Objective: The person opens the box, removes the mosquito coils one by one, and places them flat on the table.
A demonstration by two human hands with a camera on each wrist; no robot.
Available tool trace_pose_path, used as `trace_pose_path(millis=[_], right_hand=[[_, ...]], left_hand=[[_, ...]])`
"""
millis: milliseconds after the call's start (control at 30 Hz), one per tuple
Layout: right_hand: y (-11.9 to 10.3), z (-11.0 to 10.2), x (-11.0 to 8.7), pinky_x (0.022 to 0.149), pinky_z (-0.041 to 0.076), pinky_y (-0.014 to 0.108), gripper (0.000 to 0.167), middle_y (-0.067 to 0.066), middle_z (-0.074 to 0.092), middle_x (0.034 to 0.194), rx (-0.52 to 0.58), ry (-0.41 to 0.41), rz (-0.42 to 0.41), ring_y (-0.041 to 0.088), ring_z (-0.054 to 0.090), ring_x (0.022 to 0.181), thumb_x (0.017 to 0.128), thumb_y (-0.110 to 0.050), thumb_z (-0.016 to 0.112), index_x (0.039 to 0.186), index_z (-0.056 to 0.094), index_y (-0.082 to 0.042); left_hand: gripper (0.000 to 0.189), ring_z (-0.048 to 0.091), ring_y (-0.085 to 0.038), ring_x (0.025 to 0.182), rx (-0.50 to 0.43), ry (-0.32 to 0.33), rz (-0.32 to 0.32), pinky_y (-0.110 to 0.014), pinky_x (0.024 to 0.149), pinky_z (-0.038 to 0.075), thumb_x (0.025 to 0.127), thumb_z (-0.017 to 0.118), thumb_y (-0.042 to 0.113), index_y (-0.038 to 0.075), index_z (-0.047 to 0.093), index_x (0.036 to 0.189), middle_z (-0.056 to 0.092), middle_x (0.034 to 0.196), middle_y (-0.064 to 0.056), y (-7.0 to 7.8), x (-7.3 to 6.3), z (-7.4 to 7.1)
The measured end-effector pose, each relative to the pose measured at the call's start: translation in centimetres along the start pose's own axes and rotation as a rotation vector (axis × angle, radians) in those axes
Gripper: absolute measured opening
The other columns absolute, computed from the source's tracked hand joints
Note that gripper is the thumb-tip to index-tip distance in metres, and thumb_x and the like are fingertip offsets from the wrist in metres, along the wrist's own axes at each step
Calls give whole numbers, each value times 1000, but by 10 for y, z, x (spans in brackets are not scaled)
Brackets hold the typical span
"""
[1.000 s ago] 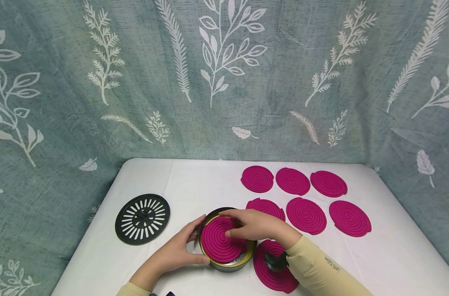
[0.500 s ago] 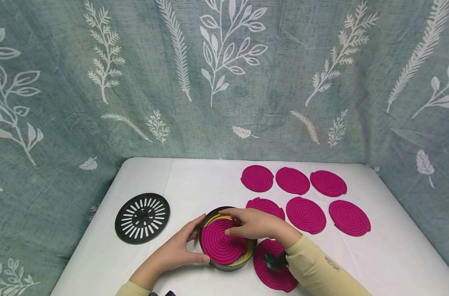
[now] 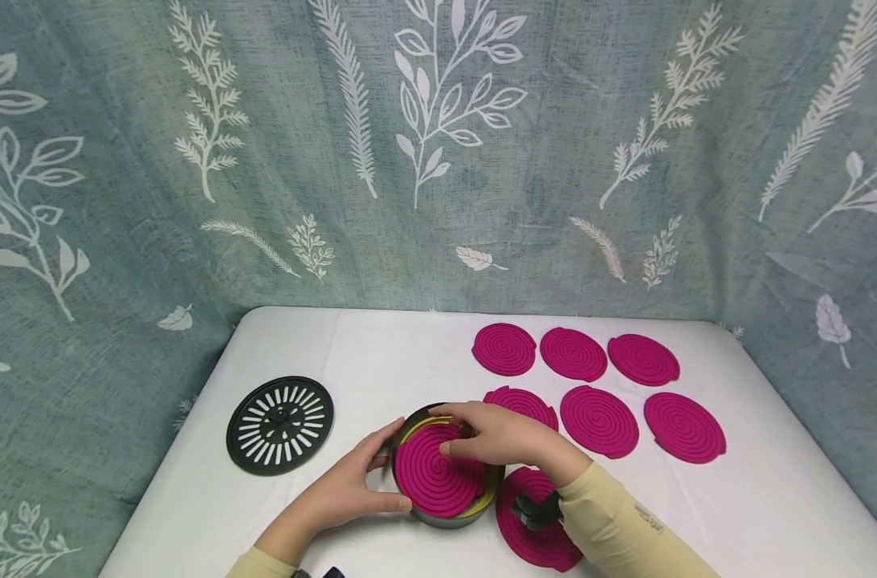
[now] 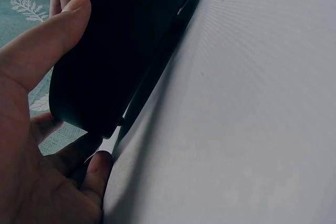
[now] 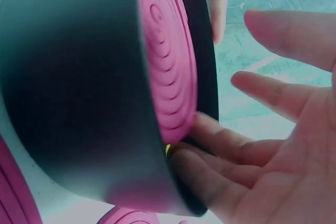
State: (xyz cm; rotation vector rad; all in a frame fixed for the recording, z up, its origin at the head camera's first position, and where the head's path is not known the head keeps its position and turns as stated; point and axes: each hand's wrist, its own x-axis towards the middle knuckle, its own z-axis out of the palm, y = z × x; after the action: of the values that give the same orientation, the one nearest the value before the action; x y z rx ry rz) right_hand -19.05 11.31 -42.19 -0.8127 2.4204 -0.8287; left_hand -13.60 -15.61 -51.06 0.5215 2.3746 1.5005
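Observation:
A dark round tin (image 3: 449, 521) with a yellow inner edge sits on the white table, a magenta mosquito coil (image 3: 438, 482) lying in it. My left hand (image 3: 346, 491) grips the tin's left side, thumb near the front and fingers round the back; in the left wrist view the thumb (image 4: 65, 30) lies along the dark wall. From the right, my right hand (image 3: 496, 437) reaches over the tin, thumb above the coil's middle. The right wrist view has some of its fingers (image 5: 226, 140) dipping inside the rim at the coil's edge, while others stretch out straight.
Left of the tin lies a black slotted lid (image 3: 283, 416). Several more magenta coils, such as one at the back (image 3: 504, 349) and one at the right (image 3: 684, 427), lie flat in rows. Another coil (image 3: 528, 542) is partly under the right forearm. A patterned curtain (image 3: 438, 160) surrounds the table.
The coil in the tin has shifted slightly toward the near side, so less of the tin's bottom shows there. Both hands keep nearly the same positions.

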Motion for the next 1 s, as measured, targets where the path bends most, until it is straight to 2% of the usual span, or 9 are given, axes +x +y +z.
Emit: trace_pose_path(millis=[300, 500, 567, 733, 800, 1000], right_hand=[[9, -4, -5, 83, 51, 38, 51, 4, 60, 109, 297, 40, 26, 22, 58, 99, 92, -32, 70, 139, 56, -18], [16, -4, -8, 87, 51, 37, 50, 9, 61, 117, 423, 50, 38, 23, 58, 105, 91, -31, 72, 138, 57, -19], [18, -5, -8, 89, 52, 37, 52, 11, 62, 120, 477, 29, 39, 23, 61, 106, 92, -29, 71, 140, 55, -18], [27, -7, -10, 80, 59, 36, 56, 16, 68, 112, 639, -61, 38, 23, 68, 94, 94, -17, 69, 145, 47, -9], [29, -8, -11, 75, 60, 37, 58, 16, 68, 108, 666, -78, 43, 22, 68, 87, 94, -14, 68, 146, 45, -7], [30, -11, -17, 61, 61, 35, 59, 14, 65, 92, 635, -87, 69, 18, 64, 65, 92, -10, 70, 145, 46, -5]], left_hand=[[106, 48, -17, 129, 6, 8, -9, -42, 110, 40, 70, 87, 51, 37, 27, 155, 33, 155, 4, 1, 0, 0], [105, 50, -17, 126, -10, 8, 0, -44, 110, 40, 70, 87, 49, 37, 28, 155, 35, 153, 4, 1, -1, 0], [105, 50, -17, 126, -14, 6, 2, -43, 110, 40, 70, 87, 49, 37, 28, 155, 35, 153, 5, 1, -1, 0], [105, 47, -16, 129, -15, 0, 5, -41, 110, 40, 70, 88, 47, 37, 28, 155, 34, 154, 6, 2, -1, 0], [105, 47, -15, 130, -10, -1, 7, -40, 110, 40, 70, 88, 47, 37, 28, 155, 34, 154, 6, 3, -1, 0], [105, 45, -15, 132, -5, 3, 9, -39, 110, 40, 70, 88, 46, 38, 28, 154, 33, 155, 7, 3, -1, 0]])
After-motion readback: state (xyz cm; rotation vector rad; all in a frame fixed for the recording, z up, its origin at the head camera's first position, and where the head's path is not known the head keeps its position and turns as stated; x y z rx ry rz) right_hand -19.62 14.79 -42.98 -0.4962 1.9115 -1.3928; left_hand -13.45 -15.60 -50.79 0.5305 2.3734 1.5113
